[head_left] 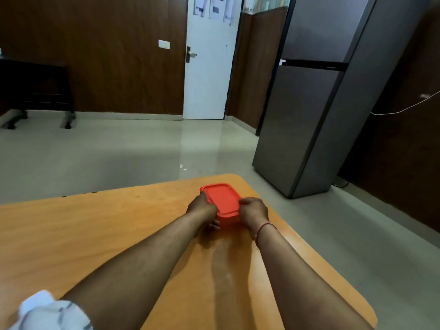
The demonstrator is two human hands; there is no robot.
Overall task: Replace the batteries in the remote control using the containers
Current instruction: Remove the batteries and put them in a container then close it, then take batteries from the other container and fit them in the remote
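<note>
A red lidded plastic container (222,201) rests near the far right corner of the orange wooden table (100,234). My left hand (202,208) grips its left side, fingers curled along the lid's edge. My right hand (253,210), with a red thread at the wrist, clasps the container's right side. The lid sits on the box. No remote control or batteries are visible; the container's contents are hidden.
A tall grey fridge (316,96) stands to the right beyond the table. A white door (209,67) is in the brown panelled back wall. A dark bench (35,91) is at the far left. Pale tiled floor lies between them.
</note>
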